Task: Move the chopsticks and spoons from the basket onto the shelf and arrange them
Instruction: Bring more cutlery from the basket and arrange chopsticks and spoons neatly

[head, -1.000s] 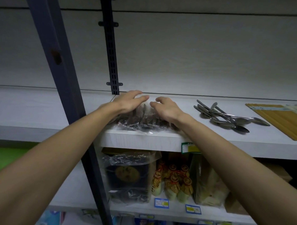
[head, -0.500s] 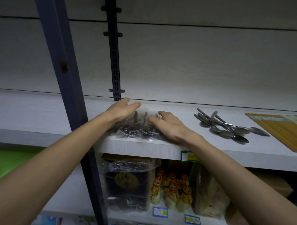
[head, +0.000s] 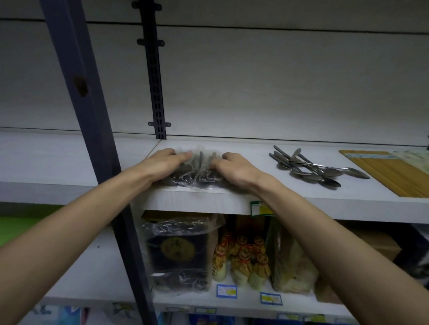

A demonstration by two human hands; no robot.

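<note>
In the head view, a clear plastic bag of dark metal cutlery (head: 199,170) is seen lying at the near edge of the pale grey shelf board (head: 231,202), just right of the dark blue upright post (head: 87,122). The left hand (head: 164,164) is laid flat on the bag's left side with fingers straight and close together, pressing down. The right hand (head: 235,168) rests on the bag's right side, its fingers bent slightly over the plastic; whether anything is pinched cannot be told.

Compared with half a second ago, both hands have been drawn closer together over the bag, and more of it is covered.

The pieces inside the bag are aligned near to far, their long axis running towards the back wall. To the right, well apart, a loose pile of steel spoons (head: 314,166) is fanned out, bowls mostly to the near right, handles to the far left. Further right, a flat pack of yellow-brown bamboo chopsticks (head: 395,172) is laid slantwise, far left to near right.
</note>
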